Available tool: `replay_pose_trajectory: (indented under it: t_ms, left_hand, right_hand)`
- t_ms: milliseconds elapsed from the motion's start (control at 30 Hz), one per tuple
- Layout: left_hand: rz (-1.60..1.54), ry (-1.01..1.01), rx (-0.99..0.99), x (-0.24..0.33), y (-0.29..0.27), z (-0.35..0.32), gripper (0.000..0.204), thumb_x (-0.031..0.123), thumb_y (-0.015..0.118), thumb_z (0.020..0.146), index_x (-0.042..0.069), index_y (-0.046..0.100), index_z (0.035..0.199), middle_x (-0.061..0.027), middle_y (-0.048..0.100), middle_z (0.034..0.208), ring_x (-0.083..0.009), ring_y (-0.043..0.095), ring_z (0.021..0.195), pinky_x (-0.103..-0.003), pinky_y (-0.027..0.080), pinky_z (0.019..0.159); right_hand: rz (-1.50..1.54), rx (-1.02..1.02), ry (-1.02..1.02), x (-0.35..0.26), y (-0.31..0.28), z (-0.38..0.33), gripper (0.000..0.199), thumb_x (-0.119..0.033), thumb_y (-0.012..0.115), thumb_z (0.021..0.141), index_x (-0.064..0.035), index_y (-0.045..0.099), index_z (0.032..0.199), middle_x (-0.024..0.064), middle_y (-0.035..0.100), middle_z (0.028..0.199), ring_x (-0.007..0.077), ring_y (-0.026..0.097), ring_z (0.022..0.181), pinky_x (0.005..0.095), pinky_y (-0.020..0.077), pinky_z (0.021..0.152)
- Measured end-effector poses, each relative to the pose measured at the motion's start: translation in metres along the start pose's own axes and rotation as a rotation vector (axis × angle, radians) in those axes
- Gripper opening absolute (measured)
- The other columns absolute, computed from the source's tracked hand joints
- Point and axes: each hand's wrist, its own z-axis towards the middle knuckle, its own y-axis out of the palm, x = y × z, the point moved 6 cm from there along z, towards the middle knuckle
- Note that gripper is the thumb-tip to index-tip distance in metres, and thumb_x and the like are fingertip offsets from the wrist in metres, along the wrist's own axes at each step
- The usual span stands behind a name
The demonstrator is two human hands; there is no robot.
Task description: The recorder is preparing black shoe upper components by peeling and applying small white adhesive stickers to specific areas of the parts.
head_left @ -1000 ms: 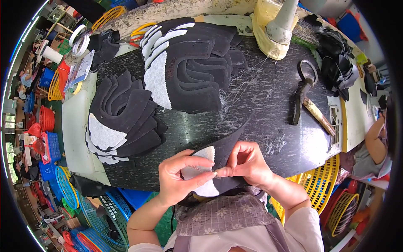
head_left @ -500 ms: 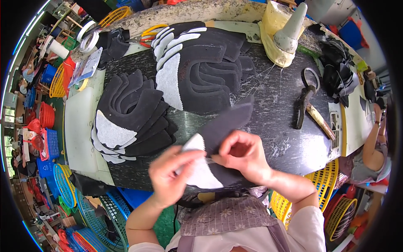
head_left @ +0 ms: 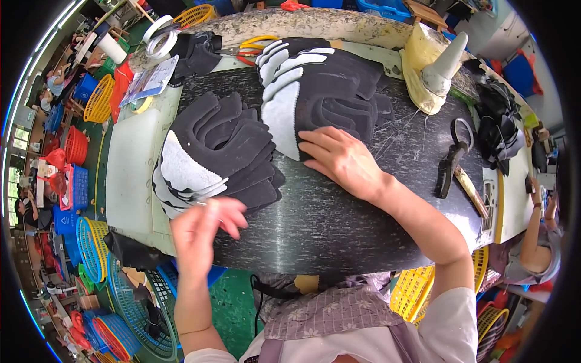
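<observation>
Two fanned piles of curved black fabric pieces, each piece with a white zigzag-edged patch at one end, lie on the dark worktable (head_left: 339, 236). My right hand (head_left: 342, 158) rests on the near edge of the right pile (head_left: 330, 78), its fingers stretched over the top piece and the thumb hidden. Beside the near white patches of the left pile (head_left: 227, 136) is my left hand (head_left: 203, 227), slightly blurred, with its fingers apart and nothing visible in them.
A hammer (head_left: 467, 184) lies at the right by a metal ring tool (head_left: 463, 134). Behind stands a grey cone on a yellowed base (head_left: 426, 91). Orange-handled scissors (head_left: 249, 49), tape rolls (head_left: 160, 43) and black scraps (head_left: 499, 127) sit around the edges. Another person (head_left: 535, 242) works at far right.
The piece I held in both hands has left them and appears to lie on the left pile. My right hand has moved up to the right pile; my left has moved left. The view has shifted.
</observation>
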Motion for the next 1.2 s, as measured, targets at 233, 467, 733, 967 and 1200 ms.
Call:
replay_pose_trajectory:
  t_ms: [233, 467, 733, 967, 1200]
  left_hand:
    - [-0.213, -0.4, -0.451, -0.021, 0.07, -0.031, 0.029, 0.02, 0.047, 0.096, -0.002, 0.066, 0.099, -0.0023, 0.059, 0.059, -0.0021, 0.044, 0.044, -0.016, 0.032, 0.041]
    - [-0.023, -0.389, -0.634, -0.015, 0.099, -0.038, 0.022, 0.016, 0.05, 0.094, 0.003, 0.066, 0.101, -0.0004, 0.058, 0.056, -0.0031, 0.045, 0.043, -0.019, 0.034, 0.041]
    - [0.002, -0.252, -0.834, -0.013, 0.139, -0.055, 0.018, 0.007, 0.052, 0.089, 0.0, 0.064, 0.101, -0.0029, 0.063, 0.066, -0.0097, 0.052, 0.045, -0.024, 0.042, 0.045]
    - [0.354, 0.255, -0.765, 0.003, 0.139, -0.038, 0.01, 0.013, 0.06, 0.085, 0.005, 0.066, 0.085, -0.0078, 0.064, 0.069, -0.0194, 0.059, 0.054, -0.031, 0.046, 0.051]
    - [0.483, 0.183, -0.549, -0.02, 0.107, 0.043, 0.015, 0.012, 0.058, 0.086, 0.003, 0.069, 0.093, -0.0095, 0.056, 0.109, -0.0179, 0.057, 0.087, -0.029, 0.045, 0.078]
  right_hand:
    - [0.033, 0.094, 0.002, -0.005, -0.048, -0.012, 0.029, -0.006, 0.061, 0.069, -0.0012, 0.059, 0.098, 0.0118, 0.062, 0.099, 0.0261, 0.061, 0.089, 0.0331, 0.0518, 0.074]
    - [0.288, -0.108, 0.114, -0.078, -0.078, -0.085, 0.024, -0.012, 0.068, 0.066, -0.0091, 0.067, 0.089, 0.0021, 0.063, 0.091, 0.0153, 0.061, 0.08, 0.0339, 0.0471, 0.082]
    - [0.797, 0.006, 0.21, -0.073, -0.071, -0.091, 0.019, -0.014, 0.072, 0.073, -0.0069, 0.068, 0.091, 0.0029, 0.063, 0.085, 0.0169, 0.059, 0.072, 0.0303, 0.0438, 0.065]
    - [1.057, 0.032, 0.529, -0.063, -0.055, -0.11, 0.005, -0.007, 0.064, 0.082, -0.0049, 0.062, 0.086, 0.006, 0.06, 0.088, 0.0189, 0.059, 0.082, 0.0309, 0.0461, 0.071]
    - [1.223, 0.052, 0.814, -0.052, -0.026, -0.131, 0.006, 0.004, 0.054, 0.088, 0.0028, 0.05, 0.092, 0.01, 0.062, 0.088, 0.015, 0.064, 0.084, 0.0271, 0.0518, 0.075]
